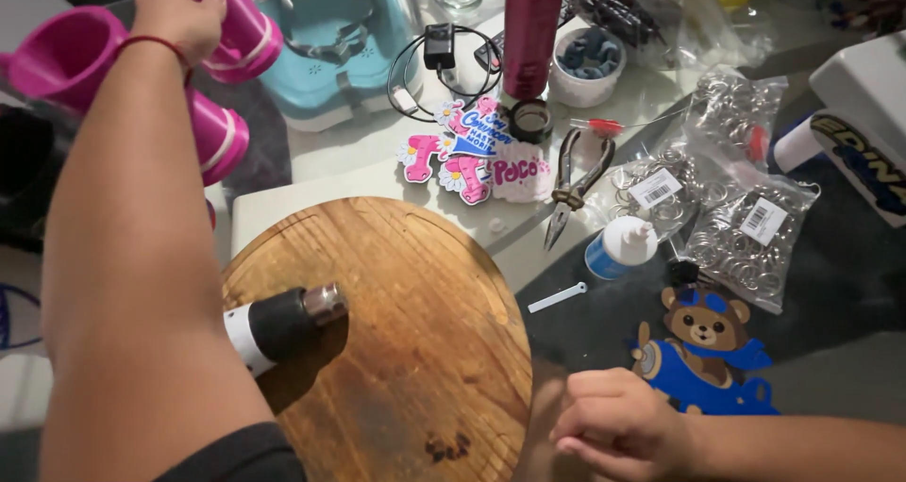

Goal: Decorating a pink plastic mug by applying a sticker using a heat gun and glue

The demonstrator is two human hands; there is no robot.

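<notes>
My left hand [177, 15] reaches far up to the top left and grips a pink cylindrical tumbler [236, 24]; two more pink tumblers [71, 53] stand beside it. My right hand [613, 421] rests as a loose fist on the table at the lower right, holding nothing I can see, just left of a flat teddy bear cutout in blue [703, 355]. A round wooden board [415, 350] lies in the middle, with a black and white heat gun [278, 326] lying on its left side, nozzle pointing right.
Behind the board lie colourful cutout shapes [467, 152], pliers [571, 185], a small glue bottle [618, 246], bags of metal rings [746, 227], a tall magenta spray can [530, 29], a teal machine [335, 43], a black cable [425, 67] and a white bowl [585, 62].
</notes>
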